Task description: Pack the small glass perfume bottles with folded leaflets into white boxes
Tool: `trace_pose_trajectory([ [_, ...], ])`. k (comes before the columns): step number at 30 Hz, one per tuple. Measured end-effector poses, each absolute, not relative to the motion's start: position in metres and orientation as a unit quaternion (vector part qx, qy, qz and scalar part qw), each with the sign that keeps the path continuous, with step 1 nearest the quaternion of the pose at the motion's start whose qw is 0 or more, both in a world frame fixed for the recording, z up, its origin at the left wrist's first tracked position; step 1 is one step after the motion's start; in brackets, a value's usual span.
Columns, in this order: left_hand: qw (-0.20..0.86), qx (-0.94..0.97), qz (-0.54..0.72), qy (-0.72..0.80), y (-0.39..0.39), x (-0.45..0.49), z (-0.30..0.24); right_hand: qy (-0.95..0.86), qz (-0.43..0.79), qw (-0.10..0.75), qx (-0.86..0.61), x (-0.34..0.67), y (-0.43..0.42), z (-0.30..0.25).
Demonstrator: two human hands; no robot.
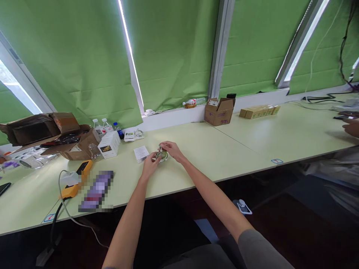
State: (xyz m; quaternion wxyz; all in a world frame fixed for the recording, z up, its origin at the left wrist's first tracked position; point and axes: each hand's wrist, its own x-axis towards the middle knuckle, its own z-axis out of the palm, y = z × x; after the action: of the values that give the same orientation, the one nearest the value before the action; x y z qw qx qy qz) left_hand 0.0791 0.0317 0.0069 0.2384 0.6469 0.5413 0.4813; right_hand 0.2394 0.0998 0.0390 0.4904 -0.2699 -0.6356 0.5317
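Note:
Both my hands meet over a small round glass bottle (162, 155) with a greenish body, on the pale table (224, 149). My left hand (150, 165) pinches its left side. My right hand (171, 149) curls over its top, fingers closed on the cap. A small white card with a barcode (141, 154) lies just left of the bottle.
A white box (109, 144), water bottles (102, 126) and open cardboard boxes (70, 144) stand at the left. A yellow handheld device (75, 179) with a white cable lies near the front edge. Another cardboard box (219, 111) and small yellow boxes (259, 111) sit by the window. Another person's hand (352, 127) is at far right.

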Motion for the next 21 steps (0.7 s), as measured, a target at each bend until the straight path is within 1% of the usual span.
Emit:
trace_pose_trajectory([
  [6, 0.241, 0.647, 0.486, 0.536, 0.0325, 0.0789, 0.0056, -0.626, 0.543, 0.492, -0.267, 0.2386, 0.1011, 0.0380],
  [21, 0.241, 0.646, 0.483, 0.540, 0.0333, 0.0785, 0.0036, -0.638, 0.528, 0.486, -0.279, 0.2401, 0.1038, 0.0367],
])
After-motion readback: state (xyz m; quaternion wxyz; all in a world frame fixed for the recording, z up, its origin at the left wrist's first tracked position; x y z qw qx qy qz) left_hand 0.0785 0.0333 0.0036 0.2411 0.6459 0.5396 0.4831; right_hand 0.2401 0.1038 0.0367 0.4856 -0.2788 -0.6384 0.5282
